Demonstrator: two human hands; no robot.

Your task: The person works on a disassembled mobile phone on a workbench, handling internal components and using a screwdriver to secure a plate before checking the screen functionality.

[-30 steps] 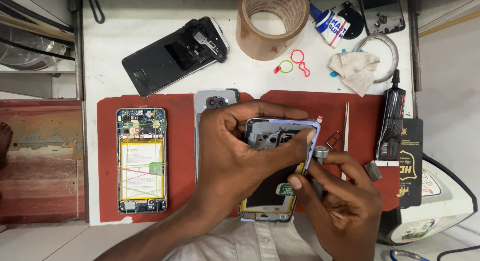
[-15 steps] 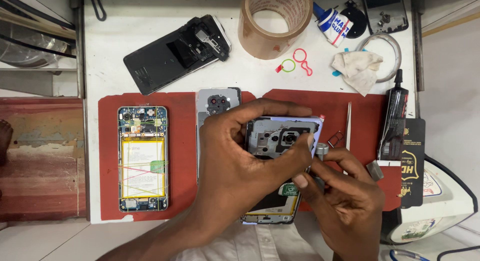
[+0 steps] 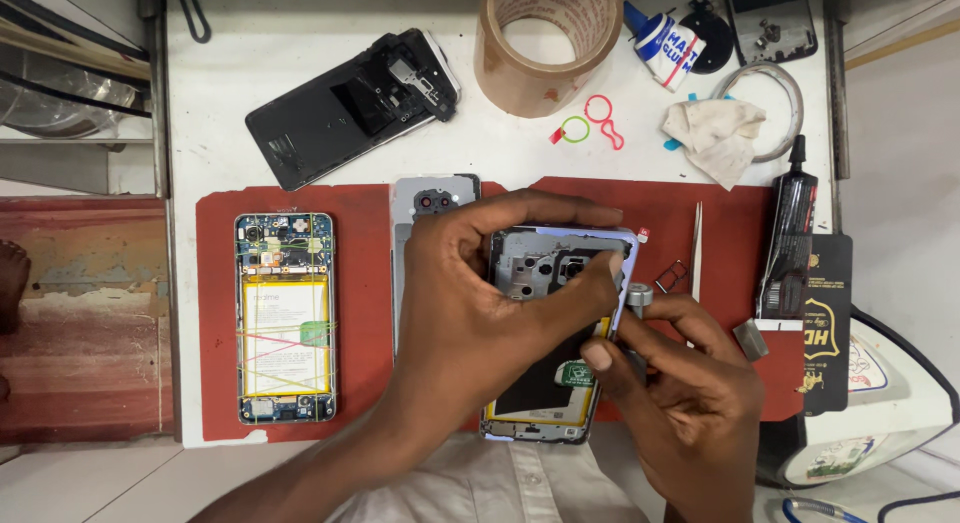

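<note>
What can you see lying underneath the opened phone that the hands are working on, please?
Under the opened phone lies the red mat, and a grey back cover shows beside it. The left hand hides whatever else lies beneath.

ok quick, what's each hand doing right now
Left hand: closed around the opened lilac-framed phone.
Right hand: closed on a small silver-headed tool at the phone's edge.
</note>
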